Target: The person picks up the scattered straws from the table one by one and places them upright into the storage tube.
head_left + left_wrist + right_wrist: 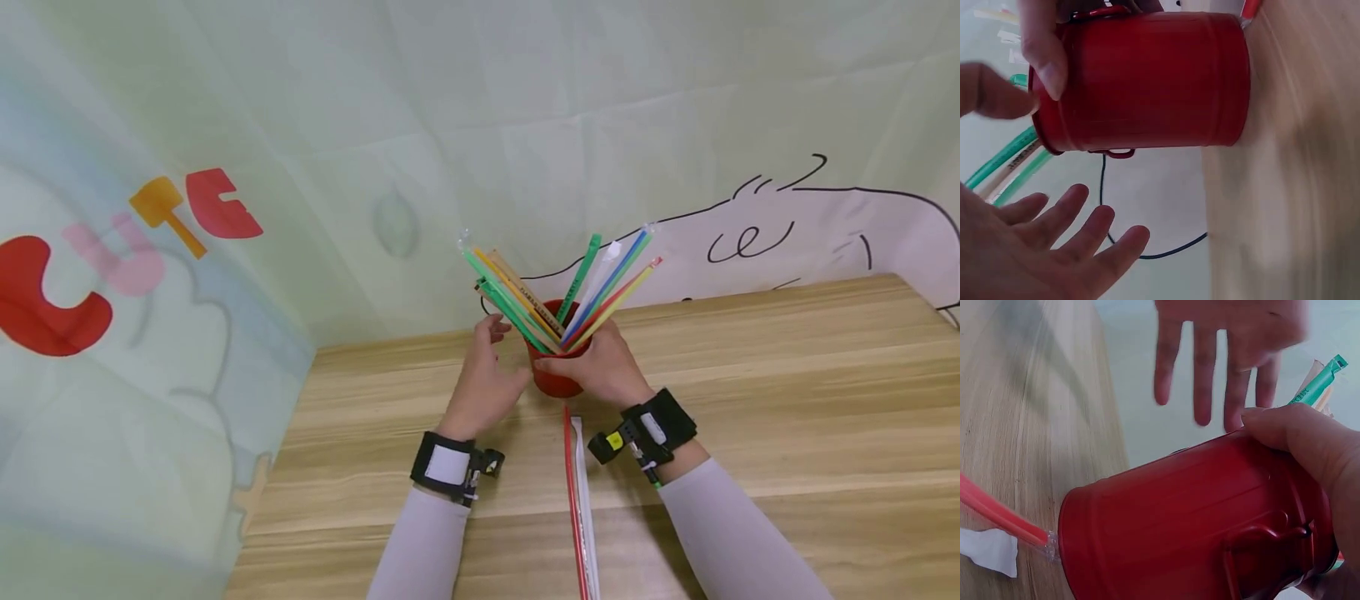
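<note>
A red metal bucket [553, 382] with small side loops stands on the table, full of long thin wrapped straws [517, 292] in green, orange, blue, yellow, red and white, which fan out above its rim. My right hand [609, 367] grips the bucket near its rim, the thumb [1297, 428] pressed along the upper side. To the left of the bucket is my left hand [483, 383], its fingers spread and apart from the wall in the left wrist view. Its thumb [1004, 94] comes close to the rim; whether it touches I cannot tell.
A red straw [572, 492] and a white wrapped straw [587, 508] lie side by side on the wooden table [787, 417], in front of the bucket. Behind the table hangs a pale printed cloth [450, 108] with drawn lines and coloured letters.
</note>
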Motion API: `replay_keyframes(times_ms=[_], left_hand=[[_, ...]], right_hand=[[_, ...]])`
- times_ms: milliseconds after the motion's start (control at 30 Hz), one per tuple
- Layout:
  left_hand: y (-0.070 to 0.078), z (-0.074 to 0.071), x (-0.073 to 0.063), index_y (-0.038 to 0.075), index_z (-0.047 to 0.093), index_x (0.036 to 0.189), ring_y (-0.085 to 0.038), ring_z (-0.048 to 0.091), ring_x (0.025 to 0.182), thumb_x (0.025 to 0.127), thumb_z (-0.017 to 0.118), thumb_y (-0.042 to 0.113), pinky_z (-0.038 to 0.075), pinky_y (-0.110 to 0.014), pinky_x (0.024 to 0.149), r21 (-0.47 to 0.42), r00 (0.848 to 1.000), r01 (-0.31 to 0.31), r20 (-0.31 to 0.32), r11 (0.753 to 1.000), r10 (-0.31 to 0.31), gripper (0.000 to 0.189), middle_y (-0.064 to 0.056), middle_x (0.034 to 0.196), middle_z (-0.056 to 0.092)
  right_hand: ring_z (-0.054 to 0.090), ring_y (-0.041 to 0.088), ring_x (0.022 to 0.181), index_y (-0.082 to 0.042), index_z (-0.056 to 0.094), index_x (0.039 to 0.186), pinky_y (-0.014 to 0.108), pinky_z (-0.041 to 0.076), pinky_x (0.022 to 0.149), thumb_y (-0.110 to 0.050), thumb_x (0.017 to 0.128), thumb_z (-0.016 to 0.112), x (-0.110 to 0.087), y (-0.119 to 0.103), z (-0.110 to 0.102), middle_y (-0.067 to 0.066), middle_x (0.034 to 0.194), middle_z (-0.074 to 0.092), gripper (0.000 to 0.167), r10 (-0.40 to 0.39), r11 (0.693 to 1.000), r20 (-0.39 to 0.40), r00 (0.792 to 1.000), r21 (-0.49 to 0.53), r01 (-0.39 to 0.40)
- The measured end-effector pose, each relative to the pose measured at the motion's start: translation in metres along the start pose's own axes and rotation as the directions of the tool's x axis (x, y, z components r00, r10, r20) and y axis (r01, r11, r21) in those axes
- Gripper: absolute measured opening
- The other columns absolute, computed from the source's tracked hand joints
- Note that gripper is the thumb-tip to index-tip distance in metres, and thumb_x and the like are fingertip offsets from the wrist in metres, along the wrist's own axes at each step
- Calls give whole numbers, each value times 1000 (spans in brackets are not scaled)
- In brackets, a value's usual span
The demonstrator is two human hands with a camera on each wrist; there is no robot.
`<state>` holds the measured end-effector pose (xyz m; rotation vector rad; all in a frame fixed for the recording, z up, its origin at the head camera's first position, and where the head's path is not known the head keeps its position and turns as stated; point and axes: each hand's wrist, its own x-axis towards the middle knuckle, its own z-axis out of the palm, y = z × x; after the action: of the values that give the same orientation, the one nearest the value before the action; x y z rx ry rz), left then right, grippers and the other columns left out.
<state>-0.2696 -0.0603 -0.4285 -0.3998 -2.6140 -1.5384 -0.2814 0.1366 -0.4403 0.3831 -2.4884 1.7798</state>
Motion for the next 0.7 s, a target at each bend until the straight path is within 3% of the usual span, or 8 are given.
replay_keyframes(times_ms=[100,200,400,533,700], left_hand=[[-8,3,2,8,20,162,-40,35,149,84,74,6,38,-58,119,26,996,-10,92,1000,8,95,-15,161,37],[-14,8,4,11,16,163,-39,33,151,82,81,11,37,-57,121,29,992,-9,128,1000,5,104,-14,165,33],[-23,23,13,21,14,162,-36,33,153,80,90,27,35,-57,122,-33,989,23,144,999,-18,113,-7,166,33],[-27,31,19,26,15,161,-33,40,150,80,91,25,41,-53,119,-107,989,36,149,994,-20,111,-8,164,38],[-29,36,24,21,20,158,-22,50,140,80,90,21,46,-43,115,-145,990,1,138,989,19,104,-6,156,45]], right_hand=[[59,27,127,-17,52,144,55,48,112,-25,82,90,0,1,0,4,137,62,73,-2,1000,0,1000,-12,2],[60,26,127,-17,53,143,54,48,112,-26,81,90,0,1,-1,5,137,63,73,-6,1000,1,1000,-17,6],[61,26,123,-18,54,143,50,49,108,-25,81,91,1,3,-1,5,135,64,73,-10,1000,7,1000,-7,10],[60,26,123,-17,53,144,49,49,108,-24,80,91,1,3,-1,6,136,63,74,-2,1000,8,1000,9,2],[59,25,125,-17,53,145,48,48,110,-23,80,92,3,2,-1,5,137,62,76,-1,1000,11,1000,9,1]])
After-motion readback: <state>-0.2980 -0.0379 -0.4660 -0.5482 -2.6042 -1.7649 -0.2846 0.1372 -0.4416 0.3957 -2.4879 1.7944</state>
